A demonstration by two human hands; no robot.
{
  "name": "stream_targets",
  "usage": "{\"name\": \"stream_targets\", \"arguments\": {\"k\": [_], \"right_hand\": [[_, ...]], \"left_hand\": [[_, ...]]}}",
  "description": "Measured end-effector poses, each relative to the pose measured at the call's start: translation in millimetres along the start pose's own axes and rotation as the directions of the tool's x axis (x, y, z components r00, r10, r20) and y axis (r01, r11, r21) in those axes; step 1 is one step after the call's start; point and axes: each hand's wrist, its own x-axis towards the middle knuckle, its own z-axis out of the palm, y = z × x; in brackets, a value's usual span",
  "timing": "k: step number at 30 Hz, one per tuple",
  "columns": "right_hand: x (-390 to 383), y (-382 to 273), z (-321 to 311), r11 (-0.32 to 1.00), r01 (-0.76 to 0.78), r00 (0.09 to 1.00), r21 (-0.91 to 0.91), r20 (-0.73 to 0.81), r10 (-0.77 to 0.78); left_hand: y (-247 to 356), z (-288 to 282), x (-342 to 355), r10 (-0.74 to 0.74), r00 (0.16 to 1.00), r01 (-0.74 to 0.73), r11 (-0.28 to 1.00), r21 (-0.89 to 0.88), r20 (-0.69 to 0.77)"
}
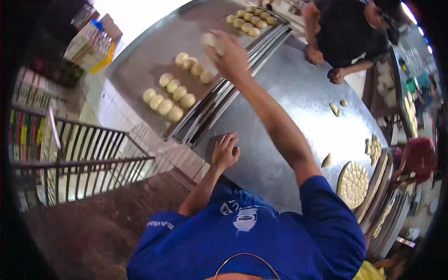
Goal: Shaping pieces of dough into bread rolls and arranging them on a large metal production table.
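My right hand [231,58] is stretched out over a large metal baking tray [140,60], its fingers closed round a pale dough ball [211,43]. Below it on the tray, short rows of dough balls [164,106] lie toward the near edge, and another group of dough balls [252,21] sits at the far end. My left hand [225,151] rests at the edge of the metal table [266,154], fingers loosely bent and apart, with nothing in them. Slight blur covers the right fingers.
More trays [219,95] are stacked beneath the baking tray. A round dough slab [353,185] divided into pieces lies at right, near loose dough scraps [373,149]. Across the table stands another person [347,32], both hands near its edge. A metal rack [88,158] stands at left.
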Motion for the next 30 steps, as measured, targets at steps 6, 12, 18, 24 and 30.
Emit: {"name": "stream_targets", "arguments": {"k": [6, 12, 18, 24, 30], "right_hand": [[29.0, 26.8, 55.6, 0.931, -0.138, 0.839, -0.338, 0.46, 0.292], [-121.5, 58.0, -87.5, 0.985, -0.169, 0.976, -0.043, -0.15, 0.161], [-385.3, 191.3, -331.9, 0.573, -0.778, 0.605, -0.256, -0.553, 0.573], [-433.9, 241.9, -529.1, 0.293, -0.929, 0.364, -0.229, -0.716, 0.595], [-405.5, 380.8, -613.8, 0.151, -0.988, 0.12, -0.03, -0.768, 0.63]], "left_hand": [[-1.9, 7.3, 10.5, 0.005, 0.999, -0.004, 0.999, -0.037, 0.05], [-20.1, 6.0, 0.3, 0.083, 0.995, -0.082, 0.996, -0.025, 0.048], [6.6, 2.3, 8.6, 0.114, 0.984, -0.123, 0.991, 0.057, 0.137], [35.0, 34.6, 24.3, 0.001, 0.989, -0.049, 0.945, 0.324, 0.148], [181.3, 136.2, 57.9, 0.184, 0.861, -0.304, 0.934, 0.188, 0.475]]}}
